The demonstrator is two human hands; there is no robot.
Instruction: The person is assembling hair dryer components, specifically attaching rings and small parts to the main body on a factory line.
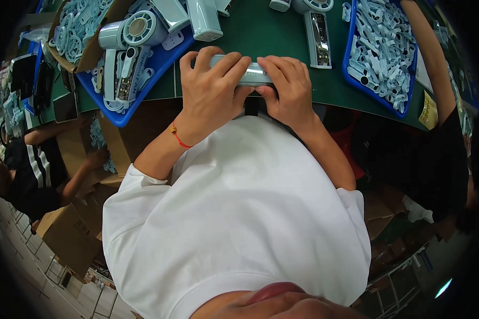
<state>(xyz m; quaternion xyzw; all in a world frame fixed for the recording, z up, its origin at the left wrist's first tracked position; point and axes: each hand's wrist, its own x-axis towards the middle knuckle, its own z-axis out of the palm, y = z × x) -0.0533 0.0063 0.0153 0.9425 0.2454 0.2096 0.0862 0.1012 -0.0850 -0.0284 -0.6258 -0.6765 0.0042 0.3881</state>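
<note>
Pale casing (255, 75), one, clamped by left hand (212, 87) and right hand (290, 90), two blue trays (162, 63) alongside

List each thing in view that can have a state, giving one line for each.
Left grip, closed on casing
Right grip, closed on casing
Casing, held
Right tray, full of small parts
Left tray, loaded with fan parts
Box, open, full
Right fan, open, board exposed

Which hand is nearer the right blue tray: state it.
Right. The right hand is left of the tray, apart from it; the left hand is farther left.
</note>
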